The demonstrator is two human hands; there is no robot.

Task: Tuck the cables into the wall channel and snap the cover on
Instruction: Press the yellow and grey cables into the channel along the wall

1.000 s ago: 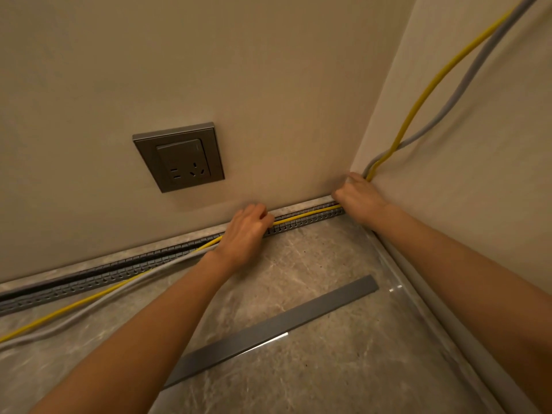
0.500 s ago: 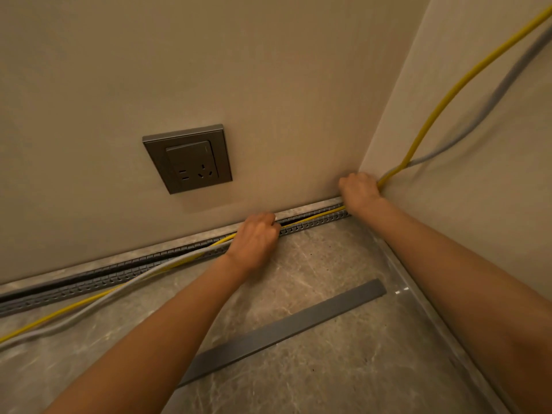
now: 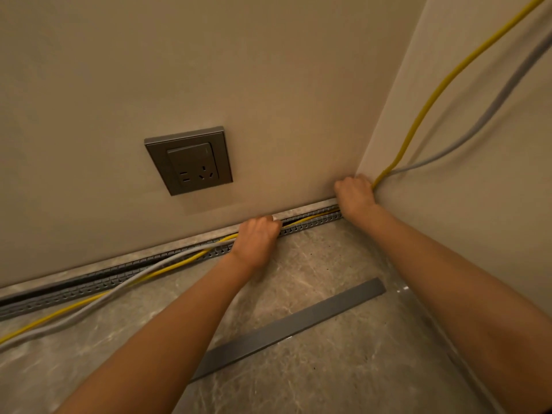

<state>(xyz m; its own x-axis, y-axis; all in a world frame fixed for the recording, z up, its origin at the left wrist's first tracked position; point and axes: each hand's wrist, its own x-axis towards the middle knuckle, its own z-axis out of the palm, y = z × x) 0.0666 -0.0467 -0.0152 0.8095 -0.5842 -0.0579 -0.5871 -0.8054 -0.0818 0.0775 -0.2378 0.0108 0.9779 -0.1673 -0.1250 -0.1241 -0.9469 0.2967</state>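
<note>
**Both hands press cables at the channel**

At frame centre the left hand is curled closed over the yellow cable and grey cable where they meet the slotted channel along the wall's foot. The right hand, fisted in the corner at right of centre, grips both cables as they climb the side wall. Left of the hands the cables trail out onto the floor. The grey cover lies loose on the floor, lower centre. A socket sits above.
</note>
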